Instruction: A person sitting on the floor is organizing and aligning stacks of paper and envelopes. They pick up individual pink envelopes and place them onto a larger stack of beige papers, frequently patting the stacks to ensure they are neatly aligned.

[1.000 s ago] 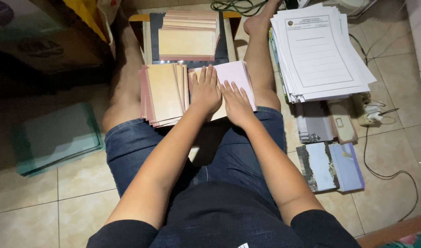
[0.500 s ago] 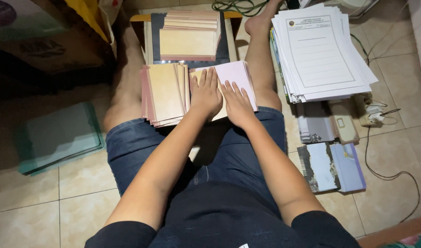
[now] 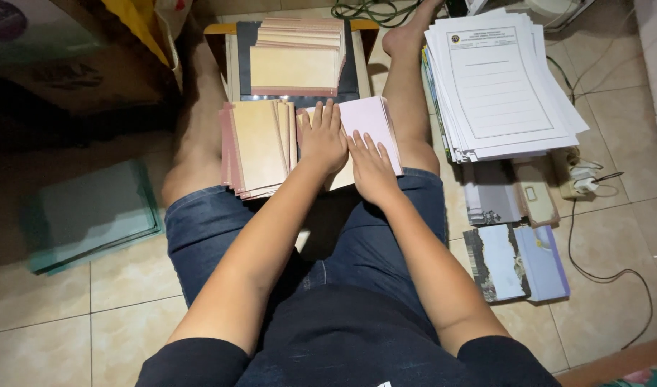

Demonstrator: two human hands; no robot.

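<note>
Both hands flat on the pink sheet between the knees.
The pink sheet [image 3: 368, 132] lay lengthwise away from the person, under the right hand [image 3: 371, 165]; the left hand [image 3: 323, 140] pressed its left edge beside the tan stack [image 3: 258, 147], fingers spread, gripping nothing.

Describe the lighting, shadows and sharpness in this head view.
Head view: light falls brightest on the white paper stack at upper right; the left side sinks into shadow, dimming the green folders. A dark shadow lies between the thighs below the left hand and right hand. Hands and the tan card stack look sharp, with no glare.
</note>
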